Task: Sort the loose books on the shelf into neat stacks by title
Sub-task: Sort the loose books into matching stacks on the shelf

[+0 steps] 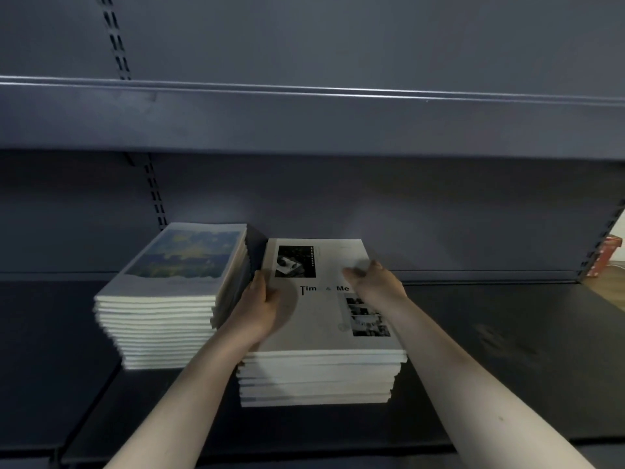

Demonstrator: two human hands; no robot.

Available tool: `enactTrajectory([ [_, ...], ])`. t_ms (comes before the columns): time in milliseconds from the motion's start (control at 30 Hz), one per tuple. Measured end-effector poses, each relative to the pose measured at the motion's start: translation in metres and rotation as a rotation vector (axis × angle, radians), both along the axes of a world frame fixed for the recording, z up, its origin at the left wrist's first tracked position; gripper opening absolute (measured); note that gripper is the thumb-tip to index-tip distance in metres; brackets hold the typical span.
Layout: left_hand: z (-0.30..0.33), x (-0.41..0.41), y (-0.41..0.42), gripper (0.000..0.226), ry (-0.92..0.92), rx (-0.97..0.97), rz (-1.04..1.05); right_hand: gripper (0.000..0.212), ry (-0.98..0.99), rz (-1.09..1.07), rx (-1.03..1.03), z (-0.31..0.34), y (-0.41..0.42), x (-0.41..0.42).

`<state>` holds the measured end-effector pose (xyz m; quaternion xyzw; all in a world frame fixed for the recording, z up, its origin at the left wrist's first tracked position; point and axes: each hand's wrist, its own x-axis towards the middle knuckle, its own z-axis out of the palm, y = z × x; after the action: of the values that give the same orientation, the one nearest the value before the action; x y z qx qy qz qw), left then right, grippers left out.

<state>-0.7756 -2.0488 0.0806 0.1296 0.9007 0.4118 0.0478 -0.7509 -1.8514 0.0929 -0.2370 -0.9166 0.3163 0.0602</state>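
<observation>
Dark shelf (507, 333) carried two stacks near its middle. The right stack's (318, 377) top book (324, 313) was gripped by the left hand (262, 308) and right hand (375, 282); edges should be squared gently.

Two stacks of books stand side by side on the lower shelf (507, 333), close together. The left stack (169, 319) sits slightly farther back, near the rear panel; the right stack (318, 377) stands nearer the front edge. An upper shelf (304, 120) hangs above both. The left hand (262, 308) rests at the top book's (314, 319) left edge, the right hand (375, 282) on its right side.
</observation>
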Motion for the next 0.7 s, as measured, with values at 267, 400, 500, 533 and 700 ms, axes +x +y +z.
enactTrajectory([
  [267,-0.001,-0.001,0.001,0.057,-0.004,0.012,-0.005,0.068,-0.028,0.03,-0.083,0.001,-0.002,-0.004],
  [400,0.0,-0.001,0.001,0.057,-0.02,0.017,-0.007,0.078,-0.05,0.025,-0.096,0.0,-0.001,-0.01],
  [500,0.0,-0.004,0.0,0.057,-0.038,0.05,-0.024,0.082,-0.061,0.018,-0.085,0.0,-0.002,-0.014],
  [533,0.0,-0.005,0.0,0.057,-0.041,0.058,-0.027,0.083,-0.063,0.016,-0.084,0.0,-0.002,-0.016],
  [700,-0.001,-0.01,-0.002,0.058,-0.102,0.127,-0.017,0.084,-0.046,0.012,-0.12,0.002,-0.001,-0.019],
])
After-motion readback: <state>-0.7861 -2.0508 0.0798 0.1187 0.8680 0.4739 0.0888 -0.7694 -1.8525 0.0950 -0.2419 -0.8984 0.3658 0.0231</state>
